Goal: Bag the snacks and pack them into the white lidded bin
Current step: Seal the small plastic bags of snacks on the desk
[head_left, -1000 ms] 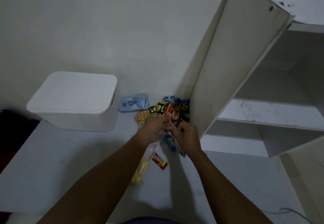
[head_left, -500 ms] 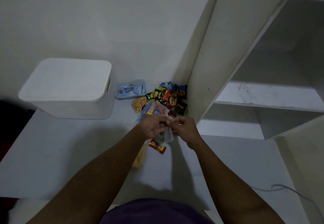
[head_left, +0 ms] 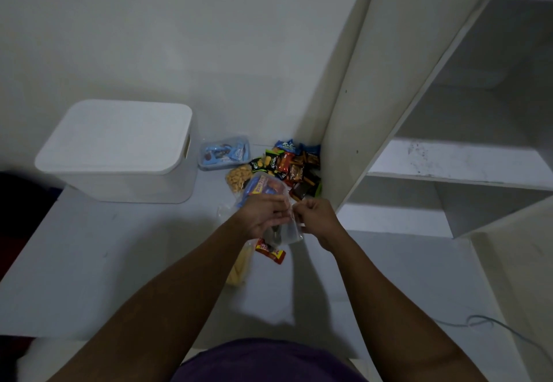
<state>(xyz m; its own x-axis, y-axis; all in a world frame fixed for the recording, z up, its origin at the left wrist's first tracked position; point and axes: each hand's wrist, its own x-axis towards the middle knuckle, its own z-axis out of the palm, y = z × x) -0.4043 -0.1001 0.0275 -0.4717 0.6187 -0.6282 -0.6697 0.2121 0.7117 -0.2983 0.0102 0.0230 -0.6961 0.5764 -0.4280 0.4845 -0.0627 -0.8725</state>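
We found the bagging step in hand. The left hand (head_left: pixel 263 217) and the right hand (head_left: pixel 314 217) were close together above the white surface, each pinching the top edge of a clear bag (head_left: pixel 288 232) between thumb and curled fingers, as if to part or seal its mouth; which of the two we could not tell. A blue packet (head_left: pixel 259 187) showed just beyond the left hand, but we could not tell whether it sat inside the bag. The snack pile (head_left: pixel 294 166) lay loose in the corner against the cabinet panel (head_left: pixel 389 97), and a red-wrapped bar (head_left: pixel 270 251) lay under the hands. The white lidded bin (head_left: pixel 119 148) stood well to the left, its lid on. We judged most of the packing undone: next the bag needed filling and closing, then the lid lifting.
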